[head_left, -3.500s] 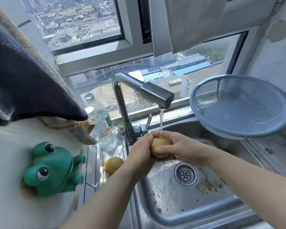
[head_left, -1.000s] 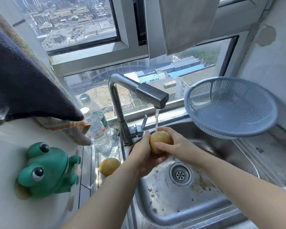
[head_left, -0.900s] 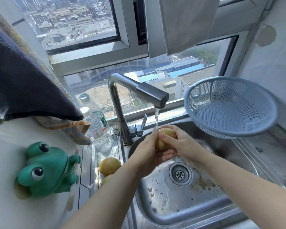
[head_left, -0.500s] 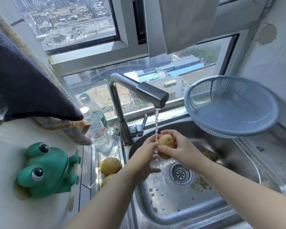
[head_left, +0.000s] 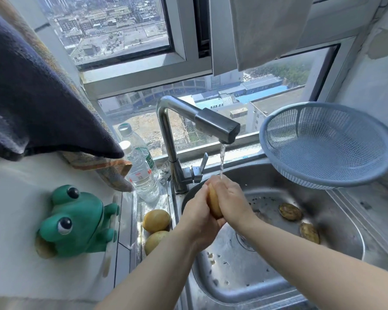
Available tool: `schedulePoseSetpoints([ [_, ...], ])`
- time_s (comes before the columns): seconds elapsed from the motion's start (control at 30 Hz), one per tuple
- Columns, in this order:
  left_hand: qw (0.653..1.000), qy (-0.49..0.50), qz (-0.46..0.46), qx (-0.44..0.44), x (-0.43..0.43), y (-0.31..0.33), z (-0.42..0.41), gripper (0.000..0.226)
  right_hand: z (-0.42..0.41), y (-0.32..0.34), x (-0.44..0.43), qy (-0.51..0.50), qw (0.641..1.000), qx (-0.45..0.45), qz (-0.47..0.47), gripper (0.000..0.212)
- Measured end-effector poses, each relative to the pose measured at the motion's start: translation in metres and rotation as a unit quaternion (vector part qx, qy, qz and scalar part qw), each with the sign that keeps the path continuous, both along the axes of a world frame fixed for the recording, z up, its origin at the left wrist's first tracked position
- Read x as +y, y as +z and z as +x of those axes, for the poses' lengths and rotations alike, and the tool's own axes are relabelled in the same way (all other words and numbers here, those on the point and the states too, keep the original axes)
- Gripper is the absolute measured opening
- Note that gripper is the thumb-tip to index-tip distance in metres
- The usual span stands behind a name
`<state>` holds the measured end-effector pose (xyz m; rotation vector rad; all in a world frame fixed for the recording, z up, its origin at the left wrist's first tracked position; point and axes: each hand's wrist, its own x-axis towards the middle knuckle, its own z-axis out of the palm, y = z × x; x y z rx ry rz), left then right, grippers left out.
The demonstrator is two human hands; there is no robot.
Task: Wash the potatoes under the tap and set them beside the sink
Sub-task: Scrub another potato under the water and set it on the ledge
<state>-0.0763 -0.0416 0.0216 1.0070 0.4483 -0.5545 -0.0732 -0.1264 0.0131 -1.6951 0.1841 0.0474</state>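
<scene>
Water runs from the steel tap (head_left: 215, 127) over a yellow potato (head_left: 213, 203) that both my hands hold above the sink (head_left: 278, 285). My left hand (head_left: 198, 217) cups it from the left and my right hand (head_left: 230, 201) wraps over it from the right, hiding most of it. Two clean potatoes lie on the ledge left of the sink, one (head_left: 156, 220) behind the other (head_left: 155, 241). Two dark, dirty potatoes rest in the basin at the right, one (head_left: 290, 211) farther back than the other (head_left: 309, 233).
A blue plastic colander (head_left: 327, 145) stands tilted at the sink's back right. Two water bottles (head_left: 140, 173) stand left of the tap. A green frog toy (head_left: 74, 222) sits on the white counter. Dark cloth (head_left: 38, 97) hangs at the upper left.
The potato has turned between my hands, and my right hand now covers it more. The view has shifted, and two dirty potatoes in the basin have come into sight.
</scene>
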Motion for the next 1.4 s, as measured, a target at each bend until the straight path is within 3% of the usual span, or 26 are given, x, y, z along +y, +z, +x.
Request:
schedulePoseSetpoints([
  [0.13,0.999,0.017,0.013,0.028,0.007,0.004,0.006,0.027,0.002,0.007,-0.007,0.122,0.987,0.068,0.078,0.023],
  [0.3,0.999,-0.016,0.002,0.051,0.010,0.010,0.008,0.028,0.002,0.007,-0.029,0.209,0.967,0.093,0.114,0.043],
  [0.43,1.000,-0.004,0.004,0.006,0.003,0.011,0.004,0.027,0.001,0.005,-0.027,0.169,0.982,0.054,0.064,0.032],
  [0.57,0.999,0.005,0.017,-0.045,-0.011,0.006,0.001,0.029,0.002,0.007,-0.013,-0.015,0.998,0.014,0.056,0.033],
  [0.7,0.998,-0.018,0.044,-0.033,0.004,0.006,0.004,0.029,0.006,0.007,-0.022,0.051,0.970,0.104,0.215,0.034],
  [0.8,0.999,-0.033,0.036,-0.015,0.012,0.007,0.004,0.028,0.006,0.006,-0.033,0.079,0.951,0.106,0.280,0.032],
  [1.0,1.000,-0.018,0.022,0.011,0.013,0.008,0.004,0.038,-0.004,0.001,-0.029,0.127,0.990,-0.009,0.064,0.031],
  [1.2,0.999,-0.009,0.026,0.016,0.003,0.012,0.003,0.032,-0.001,0.003,-0.013,0.092,0.982,0.020,0.166,0.011],
  [1.3,0.999,0.007,0.049,-0.005,-0.004,0.009,0.000,0.028,0.003,0.005,-0.006,0.044,0.991,0.031,0.123,0.019],
  [1.4,0.997,0.016,0.066,-0.025,-0.008,0.003,-0.001,0.024,0.008,0.003,-0.003,-0.016,0.986,0.064,0.152,0.023],
])
